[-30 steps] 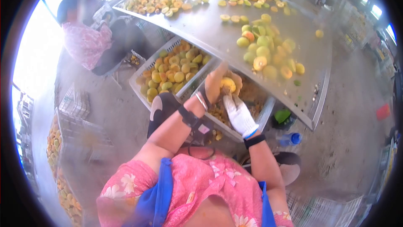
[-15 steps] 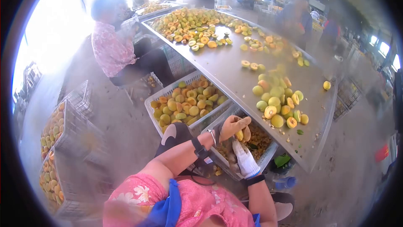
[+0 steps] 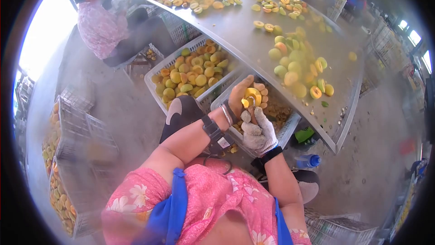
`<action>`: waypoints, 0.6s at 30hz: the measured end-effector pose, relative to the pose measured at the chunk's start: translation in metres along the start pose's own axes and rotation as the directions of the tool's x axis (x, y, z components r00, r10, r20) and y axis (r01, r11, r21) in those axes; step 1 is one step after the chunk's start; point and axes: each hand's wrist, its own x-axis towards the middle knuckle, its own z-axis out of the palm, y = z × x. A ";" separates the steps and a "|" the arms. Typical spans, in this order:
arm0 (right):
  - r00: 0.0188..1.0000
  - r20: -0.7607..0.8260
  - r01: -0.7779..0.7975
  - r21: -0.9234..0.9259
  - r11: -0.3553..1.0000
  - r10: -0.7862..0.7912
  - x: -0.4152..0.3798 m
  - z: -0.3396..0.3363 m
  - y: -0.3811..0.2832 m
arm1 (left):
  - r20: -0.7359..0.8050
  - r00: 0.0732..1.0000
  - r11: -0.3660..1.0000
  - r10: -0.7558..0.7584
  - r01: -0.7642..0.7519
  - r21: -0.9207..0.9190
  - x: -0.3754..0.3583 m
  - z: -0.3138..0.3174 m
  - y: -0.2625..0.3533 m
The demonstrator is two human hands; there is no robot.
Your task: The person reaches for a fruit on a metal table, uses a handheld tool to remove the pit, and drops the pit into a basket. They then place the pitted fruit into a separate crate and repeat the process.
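I count two hands of mine, left hand (image 3: pixel 241 94) and right hand (image 3: pixel 258 132), one white glove (image 3: pixel 265 141), and one yellow fruit (image 3: pixel 253 94) held. Nearest me are one counter (image 3: pixel 240 36), two crates (image 3: pixel 152 92) and one blue bottle (image 3: pixel 309 160); fruits (image 3: pixel 294 67) heaped on the counter are too many to count.

Head-worn camera looks forward and steeply down through a wide, rounded field. The wearer's shirt (image 3: pixel 206 188) sits nearest, left hand (image 3: pixel 242 94) and right hand (image 3: pixel 261 132) close beyond; the table (image 3: pixel 240 34) lies farther off, a seated person (image 3: pixel 99 30) far left.
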 end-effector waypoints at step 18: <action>0.697 -0.617 0.123 -0.399 0.909 -0.365 0.006 -0.008 0.003 | 0.387 0.870 -0.539 0.305 -0.177 0.824 0.088 0.033 0.066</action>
